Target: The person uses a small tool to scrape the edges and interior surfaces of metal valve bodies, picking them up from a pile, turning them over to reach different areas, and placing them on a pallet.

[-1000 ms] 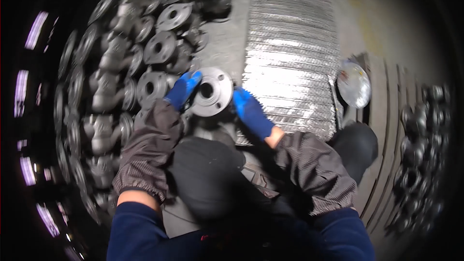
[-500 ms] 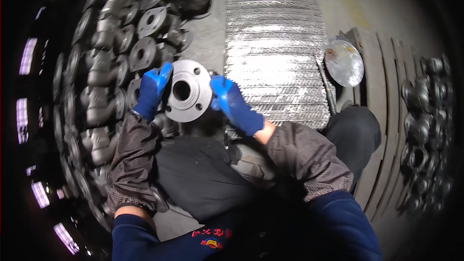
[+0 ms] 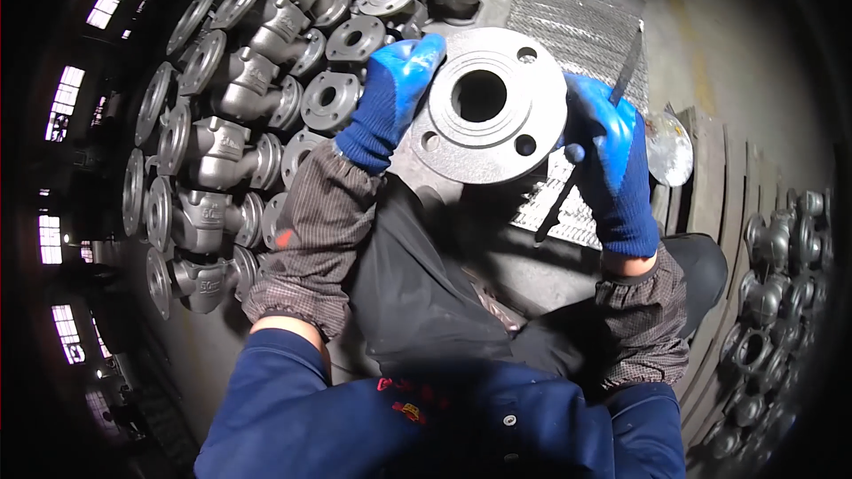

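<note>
A grey cast flanged valve body (image 3: pixel 479 144) is held up in front of me, its round flange facing me with a dark bore and bolt holes around it. The rest of the casting is hidden behind the flange. My left hand (image 3: pixel 401 89), in a blue coated glove, is closed on the flange's left edge. At the right edge, my right hand (image 3: pixel 611 146), gloved alike, is closed around a long dark flat bar, seemingly a file (image 3: pixel 627 66). The bar slants down behind the hand, its lower end below the palm. That hand is also against or close to the flange; contact is hard to tell.
Rows of similar flanged valve castings (image 3: pixel 213 155) stand on the left. A ribbed metallic mat (image 3: pixel 568 22) lies ahead. To the right are a round pale disc (image 3: pixel 672 155), a slatted wooden pallet (image 3: pixel 710 160) and more castings (image 3: pixel 765 244).
The valve body has come up closer to my view and shifted right, both hands with it. The bar in my right hand now shows plainly. My view has also turned.
</note>
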The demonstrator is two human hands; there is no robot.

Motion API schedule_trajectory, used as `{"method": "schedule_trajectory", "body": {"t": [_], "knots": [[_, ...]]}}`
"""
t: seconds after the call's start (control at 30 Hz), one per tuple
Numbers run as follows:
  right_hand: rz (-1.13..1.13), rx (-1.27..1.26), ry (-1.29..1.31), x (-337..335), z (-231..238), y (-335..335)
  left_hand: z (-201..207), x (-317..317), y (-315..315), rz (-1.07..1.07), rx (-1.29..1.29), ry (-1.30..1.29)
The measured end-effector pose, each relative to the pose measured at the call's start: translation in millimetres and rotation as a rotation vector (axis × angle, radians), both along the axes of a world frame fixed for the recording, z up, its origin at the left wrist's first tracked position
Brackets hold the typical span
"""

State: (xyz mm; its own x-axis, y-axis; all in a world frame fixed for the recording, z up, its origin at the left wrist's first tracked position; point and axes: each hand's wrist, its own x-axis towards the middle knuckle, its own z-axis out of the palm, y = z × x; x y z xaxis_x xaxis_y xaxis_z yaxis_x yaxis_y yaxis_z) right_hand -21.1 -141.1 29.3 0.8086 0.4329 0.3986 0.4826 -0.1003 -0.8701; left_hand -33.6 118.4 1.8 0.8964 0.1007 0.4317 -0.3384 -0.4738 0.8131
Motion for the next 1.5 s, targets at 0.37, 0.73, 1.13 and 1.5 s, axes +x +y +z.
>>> {"method": "schedule_trajectory", "body": {"t": [0.37, 0.73, 1.13, 1.5], "knots": [[-0.027, -0.282, -0.138, 12.4, -25.9, -83.7, -8.9, 6.6, -66.8, -0.434, -0.324, 0.531], [-0.121, 0.003, 0.709, 2.8, -7.3, -97.2, -34.7, 28.2, -86.1, -0.349, 0.176, -0.133], [-0.103, -0.17, 0.848, -10.4, -10.9, -173.5, 3.7, 6.0, -136.0, -0.693, -0.284, 0.509], [0.172, -0.449, -0.409, -9.5, -32.5, -161.0, -14.6, 9.3, -98.9, -0.649, 0.129, -0.085]]}}
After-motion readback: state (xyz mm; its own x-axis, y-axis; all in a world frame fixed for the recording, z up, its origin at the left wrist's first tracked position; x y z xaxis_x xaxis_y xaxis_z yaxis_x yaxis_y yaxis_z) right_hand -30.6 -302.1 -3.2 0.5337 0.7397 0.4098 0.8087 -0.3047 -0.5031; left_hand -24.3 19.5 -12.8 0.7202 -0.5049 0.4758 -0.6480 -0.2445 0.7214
